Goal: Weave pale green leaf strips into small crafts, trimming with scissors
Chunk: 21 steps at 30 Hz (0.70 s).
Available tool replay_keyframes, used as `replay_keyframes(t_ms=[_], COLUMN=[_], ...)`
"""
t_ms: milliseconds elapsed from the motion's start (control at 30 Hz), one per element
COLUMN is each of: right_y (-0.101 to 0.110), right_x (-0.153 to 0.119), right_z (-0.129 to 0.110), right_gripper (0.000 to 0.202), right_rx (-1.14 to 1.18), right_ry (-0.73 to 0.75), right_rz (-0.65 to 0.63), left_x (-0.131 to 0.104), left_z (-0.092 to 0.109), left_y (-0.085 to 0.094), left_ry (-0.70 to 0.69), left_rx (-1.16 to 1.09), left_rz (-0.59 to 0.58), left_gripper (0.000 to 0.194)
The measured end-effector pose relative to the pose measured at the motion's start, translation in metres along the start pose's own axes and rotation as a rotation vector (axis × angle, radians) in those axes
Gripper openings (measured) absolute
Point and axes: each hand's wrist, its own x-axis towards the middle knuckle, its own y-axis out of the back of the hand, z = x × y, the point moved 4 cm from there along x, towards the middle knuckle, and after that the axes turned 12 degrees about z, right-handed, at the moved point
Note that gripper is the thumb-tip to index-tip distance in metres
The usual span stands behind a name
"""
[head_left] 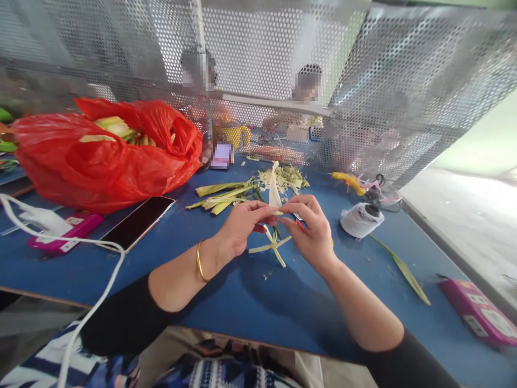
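Both hands meet above the middle of the blue table, pinching a pale strip of husk (275,188) whose pointed end stands up between them. My left hand (242,223) has its thumb and fingers closed at the strip's base. From the other side, my right hand (311,229) grips the same base with bent fingers. Something red and metallic shows partly behind the right fingers; its kind is hidden. Just below the hands lies a star-like piece of crossed pale strips (274,246). Green husk strips (222,196) and a heap of shreds (288,179) lie beyond.
A red plastic bag (81,172) holding husks stands at left, beside a dark phone (139,222) and a magenta power strip (70,231) with a white cable. At right are a spool of white thread (361,221), a long leaf (407,277) and another magenta power strip (480,310). A perforated screen (258,48) closes the back.
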Motion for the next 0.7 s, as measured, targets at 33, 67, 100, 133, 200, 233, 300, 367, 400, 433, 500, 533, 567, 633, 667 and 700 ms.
replay_keyframes(t_ms=[33, 67, 100, 133, 200, 233, 300, 367, 400, 433, 500, 533, 567, 633, 667, 700], right_y=[0.0, 0.0, -0.001, -0.001, -0.001, -0.001, -0.001, -0.002, -0.003, -0.004, -0.005, -0.006, -0.006, -0.008, -0.008, -0.007], right_x=[-0.001, -0.001, -0.002, -0.002, -0.003, -0.003, -0.004, -0.004, -0.005, -0.005, -0.006, -0.007, -0.007, -0.008, -0.008, -0.009], right_z=[0.0, 0.001, 0.001, 0.002, 0.002, 0.003, 0.003, 0.004, 0.006, 0.007, 0.011, 0.013, 0.014, 0.016, 0.016, 0.016], right_gripper=[0.007, 0.008, 0.008, 0.009, 0.009, 0.01, 0.011, 0.012, 0.011, 0.01, 0.008, 0.007, 0.007, 0.007, 0.006, 0.006], right_rx=[-0.02, -0.032, -0.037, -0.038, -0.032, -0.026, -0.004, 0.03, 0.048, 0.065, 0.106, 0.129, 0.15, 0.175, 0.17, 0.157], right_ry=[0.019, 0.027, 0.03, 0.03, 0.015, 0.0, -0.047, -0.126, -0.176, -0.228, -0.326, -0.365, -0.397, -0.441, -0.455, -0.463], right_rz=[0.004, 0.005, 0.007, 0.008, 0.014, 0.017, 0.025, 0.024, 0.02, 0.017, 0.011, 0.009, 0.003, -0.014, -0.016, -0.01], left_x=[0.0, 0.0, 0.0, 0.0, 0.0, 0.0, 0.001, 0.001, 0.002, 0.002, 0.001, 0.001, 0.001, 0.0, 0.0, 0.0], left_z=[-0.001, -0.002, -0.003, -0.003, -0.004, -0.004, -0.005, -0.006, -0.006, -0.006, -0.005, -0.004, -0.003, -0.001, -0.001, -0.001], left_y=[0.0, -0.001, -0.001, -0.002, -0.002, -0.003, -0.003, -0.003, -0.002, -0.002, -0.002, -0.002, -0.003, -0.003, -0.003, -0.003], left_ry=[0.017, 0.033, 0.047, 0.059, 0.07, 0.067, 0.048, 0.008, -0.018, -0.048, -0.121, -0.16, -0.197, -0.246, -0.256, -0.258], left_rx=[-0.004, -0.008, -0.011, -0.015, -0.03, -0.042, -0.066, -0.077, -0.074, -0.066, -0.034, -0.016, 0.001, 0.029, 0.037, 0.04], left_rz=[-0.008, -0.014, -0.021, -0.028, -0.036, -0.037, -0.034, -0.026, -0.023, -0.019, -0.009, -0.002, 0.004, 0.015, 0.022, 0.029], left_gripper=[0.015, 0.015, 0.014, 0.014, 0.014, 0.015, 0.017, 0.019, 0.019, 0.018, 0.016, 0.015, 0.014, 0.013, 0.013, 0.014])
